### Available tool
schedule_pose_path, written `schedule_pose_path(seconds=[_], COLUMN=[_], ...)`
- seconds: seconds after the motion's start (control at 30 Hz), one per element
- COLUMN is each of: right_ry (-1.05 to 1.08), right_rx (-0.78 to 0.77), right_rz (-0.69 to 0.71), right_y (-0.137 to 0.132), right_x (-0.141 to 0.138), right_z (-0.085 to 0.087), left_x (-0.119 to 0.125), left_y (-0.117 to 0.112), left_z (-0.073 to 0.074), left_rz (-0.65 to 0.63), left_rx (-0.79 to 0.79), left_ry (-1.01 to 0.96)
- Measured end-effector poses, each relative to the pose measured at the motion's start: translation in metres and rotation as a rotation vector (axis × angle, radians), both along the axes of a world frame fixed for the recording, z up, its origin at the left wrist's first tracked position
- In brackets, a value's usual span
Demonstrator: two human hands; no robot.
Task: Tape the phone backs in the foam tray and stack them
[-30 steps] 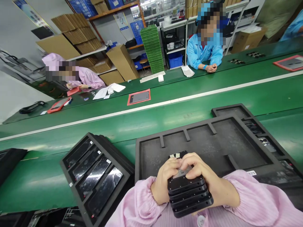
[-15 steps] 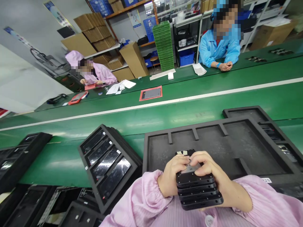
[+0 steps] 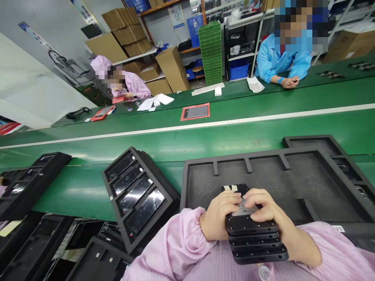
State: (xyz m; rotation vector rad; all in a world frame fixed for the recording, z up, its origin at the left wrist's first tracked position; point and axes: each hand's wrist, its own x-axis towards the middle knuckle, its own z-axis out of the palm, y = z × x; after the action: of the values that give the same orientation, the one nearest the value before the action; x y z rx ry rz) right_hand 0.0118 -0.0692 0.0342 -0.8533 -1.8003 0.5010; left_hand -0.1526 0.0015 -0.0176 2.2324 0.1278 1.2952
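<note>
Between my hands is a stack of several black phone bodies (image 3: 254, 226), with a silver-grey panel and pale tape on the top one. My left hand (image 3: 219, 214) closes round the stack's left side, its fingertips resting on the upper face. On the other side my right hand (image 3: 274, 218) grips the stack, thumb and fingers lying over the grey panel. The undersides of the phone bodies and the hidden fingers cannot be seen. Just beyond the stack lies a large black foam tray (image 3: 202, 195) with dividers.
To the left sits a pile of black trays holding dark screens (image 3: 137, 195); more trays (image 3: 38, 179) lie farther left. A green conveyor (image 3: 234, 136) crosses ahead, with a device on a red mat (image 3: 195, 112). Two people, one in pink (image 3: 134, 84), one in blue (image 3: 284, 64), sit opposite.
The view has shifted slightly, so most of the scene sits a little farther right. Both hands keep their hold on the stack. The person in pink has raised a hand.
</note>
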Motion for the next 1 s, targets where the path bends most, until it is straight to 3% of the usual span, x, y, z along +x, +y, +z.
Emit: schedule_pose_path(seconds=[0.8,1.0], right_ry=[-0.034,-0.037], right_rx=[0.042,0.011], right_rz=[-0.015,-0.019], right_y=[0.0021,0.0043], right_x=[-0.0033,-0.0025], right_z=[0.0026,0.005], left_x=[0.0007,0.0018], left_y=[0.0007,0.0013], left_z=[0.0026,0.0056], left_rz=[0.025,0.045], left_rx=[0.002,-0.059], left_ry=[-0.009,-0.031])
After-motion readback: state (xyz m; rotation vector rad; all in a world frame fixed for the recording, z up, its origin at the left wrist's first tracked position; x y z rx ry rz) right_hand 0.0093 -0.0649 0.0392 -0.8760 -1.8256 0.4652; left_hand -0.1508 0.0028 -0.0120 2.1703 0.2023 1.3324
